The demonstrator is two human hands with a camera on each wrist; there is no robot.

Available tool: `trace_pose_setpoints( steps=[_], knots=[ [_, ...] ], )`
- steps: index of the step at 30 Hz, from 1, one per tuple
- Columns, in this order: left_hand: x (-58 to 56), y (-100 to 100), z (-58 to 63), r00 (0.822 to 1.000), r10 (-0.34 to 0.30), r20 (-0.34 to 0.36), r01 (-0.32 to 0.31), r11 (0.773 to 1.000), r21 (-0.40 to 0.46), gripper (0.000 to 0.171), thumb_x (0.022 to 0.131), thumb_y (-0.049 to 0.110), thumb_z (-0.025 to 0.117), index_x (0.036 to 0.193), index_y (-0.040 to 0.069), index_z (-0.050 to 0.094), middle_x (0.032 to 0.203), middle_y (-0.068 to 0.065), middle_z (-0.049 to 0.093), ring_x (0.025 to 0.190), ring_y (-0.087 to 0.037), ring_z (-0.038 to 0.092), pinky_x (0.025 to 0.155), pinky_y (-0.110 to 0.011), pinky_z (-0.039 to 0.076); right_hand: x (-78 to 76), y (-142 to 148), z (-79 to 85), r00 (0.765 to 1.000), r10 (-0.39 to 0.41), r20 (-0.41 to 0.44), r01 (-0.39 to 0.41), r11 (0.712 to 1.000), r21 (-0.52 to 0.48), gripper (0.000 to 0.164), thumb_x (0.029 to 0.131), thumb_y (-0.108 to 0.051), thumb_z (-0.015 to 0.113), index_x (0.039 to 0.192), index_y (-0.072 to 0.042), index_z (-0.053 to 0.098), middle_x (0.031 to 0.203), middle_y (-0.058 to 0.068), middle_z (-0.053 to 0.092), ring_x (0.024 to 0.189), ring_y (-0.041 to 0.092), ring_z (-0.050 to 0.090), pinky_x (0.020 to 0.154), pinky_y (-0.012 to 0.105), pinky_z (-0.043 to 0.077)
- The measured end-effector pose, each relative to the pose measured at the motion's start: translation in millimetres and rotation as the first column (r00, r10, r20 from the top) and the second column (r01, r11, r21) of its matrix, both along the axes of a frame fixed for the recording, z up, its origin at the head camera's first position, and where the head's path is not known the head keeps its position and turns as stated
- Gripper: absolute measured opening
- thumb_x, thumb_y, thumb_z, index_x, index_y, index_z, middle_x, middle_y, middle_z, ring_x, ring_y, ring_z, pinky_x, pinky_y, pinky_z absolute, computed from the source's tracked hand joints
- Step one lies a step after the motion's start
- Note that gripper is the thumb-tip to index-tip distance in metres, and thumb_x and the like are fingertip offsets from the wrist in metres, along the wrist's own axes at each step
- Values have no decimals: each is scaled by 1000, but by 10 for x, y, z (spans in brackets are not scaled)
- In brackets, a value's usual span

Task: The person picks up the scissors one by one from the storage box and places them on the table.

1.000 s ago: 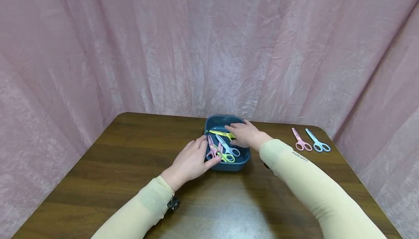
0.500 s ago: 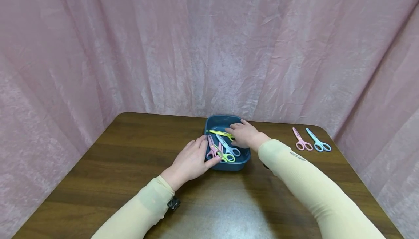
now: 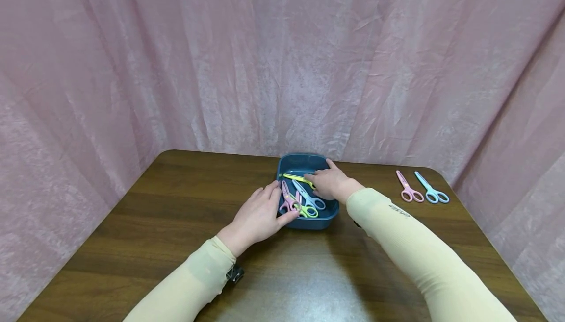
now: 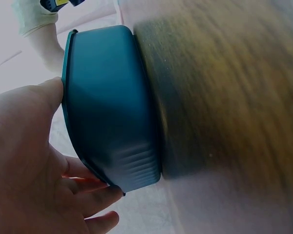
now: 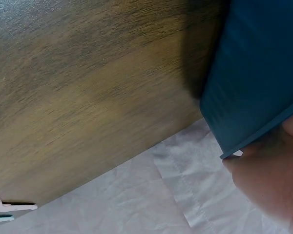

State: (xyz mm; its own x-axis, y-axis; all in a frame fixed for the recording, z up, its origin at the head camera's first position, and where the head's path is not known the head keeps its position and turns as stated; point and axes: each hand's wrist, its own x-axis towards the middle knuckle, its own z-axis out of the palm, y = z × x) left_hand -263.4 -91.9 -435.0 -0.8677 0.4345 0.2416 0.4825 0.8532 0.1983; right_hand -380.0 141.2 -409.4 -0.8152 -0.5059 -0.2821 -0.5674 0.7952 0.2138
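Note:
A dark blue plastic basket (image 3: 314,223) holds several pairs of scissors. Nearest its left side lies a pair of pink scissors (image 3: 289,199), and beside that a pair of light blue scissors (image 3: 308,196). Green scissors (image 3: 310,211) show partly beneath them. Towards the back are yellow scissors (image 3: 296,178). My left hand (image 3: 256,216) rests on the basket's left rim, thumb at the front corner and fingers extended. My right hand (image 3: 332,183) reaches over the right rim, its fingertips over the yellow scissors' handle. Whether they grip it is hidden; one finger touches the rim.
On the brown wooden table (image 3: 176,214), to the right of the basket, lie pink scissors (image 3: 408,189) and blue scissors (image 3: 431,189) side by side. A pink curtain (image 3: 265,67) hangs right behind the table's back edge.
The right hand's fingers have moved slightly at the yellow scissors' handle. The left hand and the basket stay nearly as they were; the whole view has shifted a little.

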Motion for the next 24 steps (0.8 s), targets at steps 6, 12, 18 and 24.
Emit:
trace_pose_setpoints(
  steps=[6, 12, 18, 24],
  knots=[
    [-5, -4, -4, 1000, -1, -11, 2, 1000, 7, 93, 108, 67, 59, 161, -8, 46, 163, -29, 50, 146, -43, 55, 128, -52, 35, 3, -20, 9, 1000, 17, -20, -17, 1000, 22, 59, 115, -35, 63, 169, -18, 47, 164, 14, 56, 155, 29, 49, 134, 63, 9],
    [2, -1, 0, 1000, 1, -11, -1, 1000, 9, 93, 107, 67, 60, 161, -8, 47, 162, -29, 51, 146, -42, 55, 128, -53, 36, 18, -24, -1, 1000, 12, -18, -12, 1000, 14, 58, 115, -33, 63, 168, -16, 49, 164, 12, 56, 155, 28, 49, 134, 64, 8],
    [13, -10, -3, 1000, -2, -10, 2, 1000, 5, 94, 107, 68, 60, 161, -8, 47, 163, -28, 51, 146, -42, 55, 127, -53, 36, -15, -10, -57, 1000, 20, 3, -20, 999, -26, 59, 114, -31, 65, 168, -15, 49, 164, 12, 56, 154, 29, 50, 133, 65, 6],
    [-3, -7, -12, 1000, -6, -7, 6, 1000, 17, 95, 107, 68, 59, 161, -9, 47, 163, -28, 51, 146, -42, 55, 128, -54, 36, -26, 4, -75, 999, 39, -6, -39, 998, -41, 59, 114, -30, 65, 169, -18, 48, 158, 15, 60, 153, 32, 51, 134, 62, 10]
  ],
)
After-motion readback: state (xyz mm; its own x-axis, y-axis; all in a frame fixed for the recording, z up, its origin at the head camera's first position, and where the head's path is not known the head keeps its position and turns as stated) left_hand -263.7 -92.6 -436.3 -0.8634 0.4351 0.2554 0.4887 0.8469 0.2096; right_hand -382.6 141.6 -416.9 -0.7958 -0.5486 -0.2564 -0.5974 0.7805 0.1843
